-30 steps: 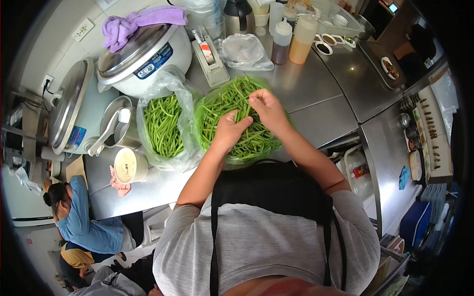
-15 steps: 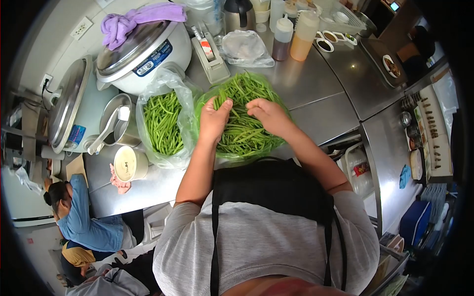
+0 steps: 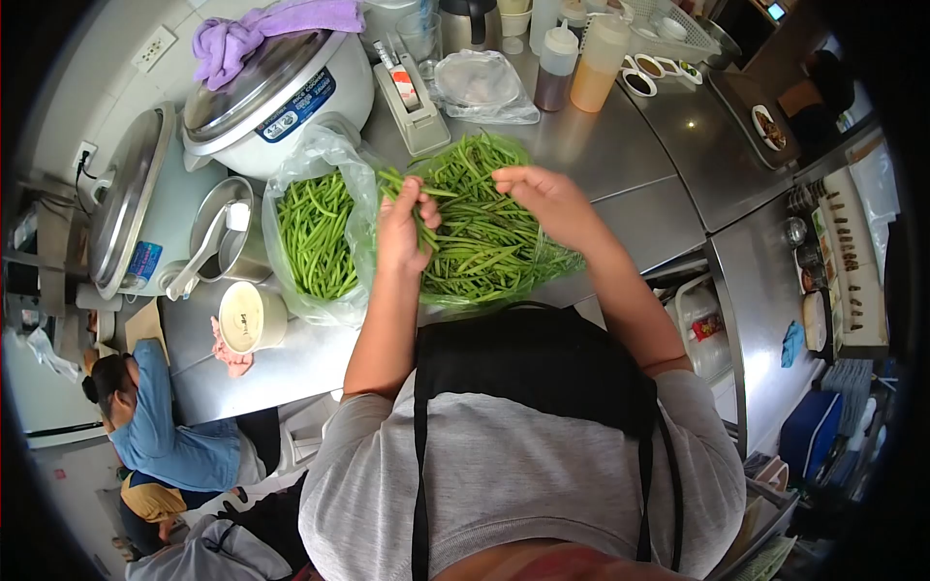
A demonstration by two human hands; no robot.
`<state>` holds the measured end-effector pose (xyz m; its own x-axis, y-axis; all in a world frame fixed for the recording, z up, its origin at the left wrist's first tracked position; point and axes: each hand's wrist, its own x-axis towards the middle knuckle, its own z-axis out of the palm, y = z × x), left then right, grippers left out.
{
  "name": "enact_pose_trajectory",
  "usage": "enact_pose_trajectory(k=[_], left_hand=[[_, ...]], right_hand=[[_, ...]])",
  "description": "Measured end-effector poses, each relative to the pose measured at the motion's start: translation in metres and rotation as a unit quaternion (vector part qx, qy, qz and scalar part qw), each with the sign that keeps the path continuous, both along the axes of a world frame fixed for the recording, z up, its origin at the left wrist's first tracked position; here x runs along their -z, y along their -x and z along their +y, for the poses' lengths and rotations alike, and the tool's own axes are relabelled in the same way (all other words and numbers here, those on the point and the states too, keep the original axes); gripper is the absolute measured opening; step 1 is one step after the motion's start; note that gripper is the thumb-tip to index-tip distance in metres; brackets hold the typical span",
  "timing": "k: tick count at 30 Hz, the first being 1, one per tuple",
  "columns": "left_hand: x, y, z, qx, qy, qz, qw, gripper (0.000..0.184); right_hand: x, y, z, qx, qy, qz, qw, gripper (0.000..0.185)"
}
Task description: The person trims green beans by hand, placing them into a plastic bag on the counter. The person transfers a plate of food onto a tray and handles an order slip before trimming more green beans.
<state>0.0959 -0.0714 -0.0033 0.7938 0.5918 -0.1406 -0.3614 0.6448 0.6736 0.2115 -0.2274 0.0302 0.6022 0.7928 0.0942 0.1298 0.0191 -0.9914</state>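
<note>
In the head view, my left hand (image 3: 401,230) is closed around a small bunch of green beans (image 3: 390,182), whose ends stick out past the fingers. It is raised over the left edge of a bag heaped with green beans (image 3: 481,228). My right hand (image 3: 548,205) is over the right side of that heap, its fingertips bent together toward the left hand; anything between them is too small to make out. To the left stands a clear plastic bag (image 3: 366,208), open at the top, with more green beans (image 3: 315,232) inside.
Two large lidded cookers (image 3: 329,102) (image 3: 131,218) and a metal pot (image 3: 254,228) with a ladle line the left side. A tape dispenser (image 3: 418,124) and sauce bottles (image 3: 599,73) stand behind the beans. A tub (image 3: 254,318) is near the front edge; people sit lower left.
My left hand has come up from the heap and slightly left, now showing beans in its grip. My right hand has shifted a little to the right, away from it.
</note>
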Motion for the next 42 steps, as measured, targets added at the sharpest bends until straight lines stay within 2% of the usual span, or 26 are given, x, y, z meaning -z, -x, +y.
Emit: enact_pose_trajectory(k=[1, 2, 3, 6, 9, 12, 14, 18, 21, 24, 27, 28, 31, 37, 42], left_hand=[[0.0, 0.002, 0.004, -0.007, 0.023, -0.006, 1.0, 0.013], [0.0, 0.002, 0.005, -0.001, 0.028, -0.013, 1.0, 0.013], [0.0, 0.003, 0.006, 0.006, 0.034, -0.021, 0.999, 0.013], [0.002, 0.004, 0.007, 0.023, 0.043, -0.032, 0.998, 0.013], [0.003, 0.0, 0.003, 0.032, 0.037, -0.007, 0.999, 0.012], [-0.002, 0.0, -0.003, 0.03, 0.023, 0.035, 0.999, 0.01], [-0.007, 0.0, -0.006, 0.035, -0.007, 0.048, 0.998, 0.008], [0.0, 0.005, 0.001, 0.003, 0.023, -0.027, 0.999, 0.012], [0.005, 0.003, 0.001, -0.008, 0.014, -0.031, 0.999, 0.016], [0.002, 0.001, -0.007, 0.0, -0.011, -0.01, 1.0, 0.019], [-0.001, 0.002, -0.01, 0.029, 0.0, -0.02, 0.999, 0.019], [-0.001, 0.004, -0.009, 0.04, 0.005, -0.026, 0.999, 0.02], [0.001, 0.011, -0.006, 0.059, 0.013, -0.04, 0.997, 0.02], [0.003, 0.008, -0.009, 0.065, -0.018, -0.017, 0.998, 0.018], [-0.006, -0.006, -0.03, 0.053, -0.105, 0.038, 0.992, 0.01]], right_hand=[[0.004, -0.002, -0.005, 0.011, 0.055, -0.144, 0.988, 0.015], [0.012, -0.003, -0.01, 0.021, 0.109, -0.284, 0.952, 0.014], [0.019, -0.001, -0.013, 0.031, 0.161, -0.417, 0.894, 0.014], [0.032, 0.013, -0.017, 0.021, 0.304, -0.463, 0.832, 0.009], [0.055, 0.02, -0.01, 0.071, 0.239, -0.541, 0.803, 0.005], [0.067, 0.018, -0.001, 0.097, 0.222, -0.573, 0.783, 0.004], [0.063, 0.017, -0.003, 0.101, 0.208, -0.52, 0.823, 0.004], [0.047, 0.002, -0.009, 0.099, 0.179, -0.391, 0.897, 0.004], [0.03, -0.003, -0.01, 0.094, 0.19, -0.393, 0.895, 0.004], [0.041, 0.006, -0.007, 0.03, 0.243, -0.422, 0.873, 0.005], [0.057, 0.018, -0.001, 0.051, 0.251, -0.519, 0.816, 0.006], [0.055, 0.018, -0.001, 0.047, 0.256, -0.521, 0.813, 0.008], [0.036, 0.011, -0.006, 0.064, 0.217, -0.461, 0.858, 0.011], [0.005, -0.011, -0.015, -0.004, 0.117, -0.19, 0.975, 0.015], [0.008, -0.001, -0.002, -0.037, 0.082, -0.083, 0.992, 0.015]])
